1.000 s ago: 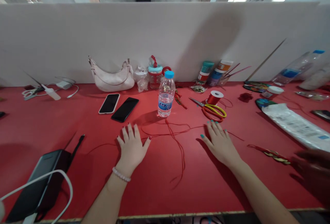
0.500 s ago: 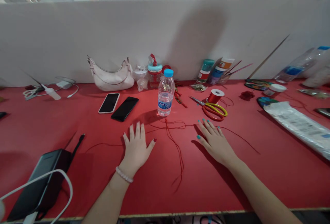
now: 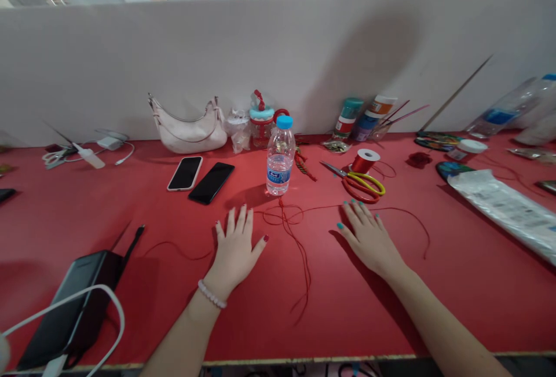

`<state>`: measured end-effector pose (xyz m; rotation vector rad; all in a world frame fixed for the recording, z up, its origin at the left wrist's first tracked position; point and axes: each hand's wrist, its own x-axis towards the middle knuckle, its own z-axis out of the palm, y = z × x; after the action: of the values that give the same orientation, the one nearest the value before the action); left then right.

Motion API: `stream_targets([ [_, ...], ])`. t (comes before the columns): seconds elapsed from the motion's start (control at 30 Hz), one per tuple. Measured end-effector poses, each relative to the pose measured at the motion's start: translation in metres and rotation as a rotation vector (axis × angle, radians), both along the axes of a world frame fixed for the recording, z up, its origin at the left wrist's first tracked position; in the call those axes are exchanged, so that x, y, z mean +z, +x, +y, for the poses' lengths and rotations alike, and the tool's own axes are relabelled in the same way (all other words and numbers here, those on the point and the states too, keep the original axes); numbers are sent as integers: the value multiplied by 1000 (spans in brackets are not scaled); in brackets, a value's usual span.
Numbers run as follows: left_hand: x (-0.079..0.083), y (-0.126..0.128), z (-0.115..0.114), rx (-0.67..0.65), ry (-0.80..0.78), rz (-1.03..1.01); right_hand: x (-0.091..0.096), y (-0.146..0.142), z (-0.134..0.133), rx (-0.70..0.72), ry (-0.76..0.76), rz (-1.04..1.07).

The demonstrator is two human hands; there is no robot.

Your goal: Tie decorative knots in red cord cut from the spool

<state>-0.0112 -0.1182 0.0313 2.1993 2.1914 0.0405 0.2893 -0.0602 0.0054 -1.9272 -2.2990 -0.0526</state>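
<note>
My left hand (image 3: 236, 248) lies on the red tabletop with fingers spread, palm down, over part of a thin red cord (image 3: 307, 270). To the right, my right hand (image 3: 367, 240) is flat too, its fingertips by the cord's right strand. Between the hands the cord forms loops, and two or more strands trail toward the front. Its upper end meets the base of a water bottle (image 3: 279, 175) with a blue cap, which stands upright. Beyond my right hand are scissors (image 3: 362, 185) with red and yellow handles and a spool of red thread (image 3: 364, 161).
Two phones (image 3: 211, 183) lie left of the bottle. A power bank (image 3: 72, 310) with a white cable sits at the front left. Against the white partition (image 3: 130, 64) stand a pale handbag (image 3: 191, 128) and a lidded jar (image 3: 262, 128). A plastic packet (image 3: 506, 206) lies right.
Both hands have shifted slightly to the right, still flat. The cord's loops and its right end have changed shape a little. The bottle and scissors stay put.
</note>
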Motion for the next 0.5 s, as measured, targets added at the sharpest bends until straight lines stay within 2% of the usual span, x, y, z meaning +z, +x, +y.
stream_targets([
  [0.07, 1, 2, -1, -100, -36, -30, 2, -6, -2, 115, -48, 2],
  [0.13, 2, 3, -2, -105, -52, -34, 4, -9, -3, 137, -82, -2],
  [0.5, 0, -3, 2, 128, -9, 35, 9, -2, -1, -175, -31, -56],
])
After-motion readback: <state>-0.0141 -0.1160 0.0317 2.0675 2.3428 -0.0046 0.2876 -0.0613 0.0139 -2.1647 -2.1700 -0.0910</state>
